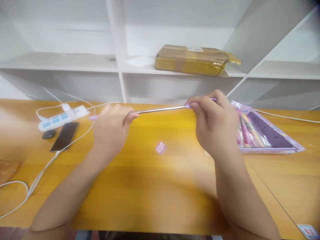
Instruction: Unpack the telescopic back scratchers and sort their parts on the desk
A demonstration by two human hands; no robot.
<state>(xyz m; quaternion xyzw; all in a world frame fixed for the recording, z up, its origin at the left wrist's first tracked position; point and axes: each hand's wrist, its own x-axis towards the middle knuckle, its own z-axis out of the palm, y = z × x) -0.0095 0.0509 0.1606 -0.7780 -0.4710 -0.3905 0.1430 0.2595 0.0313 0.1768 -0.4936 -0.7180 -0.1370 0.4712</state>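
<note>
"So, what does the rod [162, 109] look like?"

"Slim and straight, with a shiny silver middle and pale purple parts toward both ends. One purple end sticks out past the left hand [110, 125], and a bit of purple shows behind the fingers of the right hand [217, 121]."

"Where is it, and how is it gripped?"

"It's held up above the table, almost level, its right side slightly higher in view. The left fingers are closed around it, thumb lying along the metal. The right thumb and forefinger pinch it where silver meets purple, the other fingers curled."

"And the surface beneath?"

"A glossy, orange-yellow wooden table [150, 186], with a seam running down its right side. A small pink packet [161, 148] lies between the forearms. At the right stands an open purple box [271, 150] with slim wrapped items [250, 133] inside, pink and yellow among them. A colourful sticker [308, 231] sits by the near right corner."

"What about the left side?"

"A white power strip [56, 120] with blue sockets, a dark phone [65, 136], a small black oval object [48, 134] just beside it, and looping white cables [37, 181]."

"The room behind?"

"Pale shelving [120, 71] divided into compartments; one holds a long brown carton [191, 60], heavily taped, its right end ragged."
</note>
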